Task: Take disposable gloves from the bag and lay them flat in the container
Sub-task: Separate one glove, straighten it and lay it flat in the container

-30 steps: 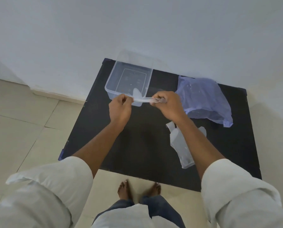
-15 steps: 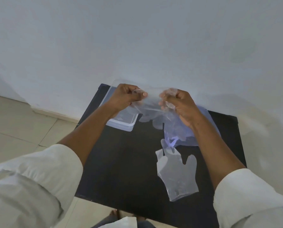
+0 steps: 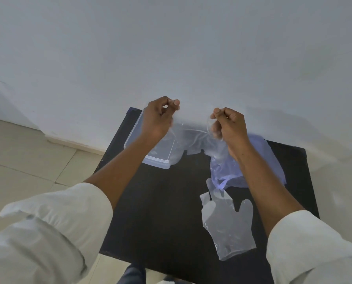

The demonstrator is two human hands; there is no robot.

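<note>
Hands (image 3: 193,124) stretch a clear glove (image 3: 188,140); no writing shows.

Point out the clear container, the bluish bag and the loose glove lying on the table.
clear container (image 3: 135,133), head view, on its left wall.
bluish bag (image 3: 271,160), head view, on its right side past the forearm.
loose glove (image 3: 228,228), head view, on its palm.

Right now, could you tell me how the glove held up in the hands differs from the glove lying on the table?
The held glove hangs in the air, pinched at its cuff between the left hand and the right hand; the table glove lies untouched on the black table. The held glove's fingers point down over the container; the table glove's fingers point away from the person, towards the bag. Both are thin clear plastic.
</note>
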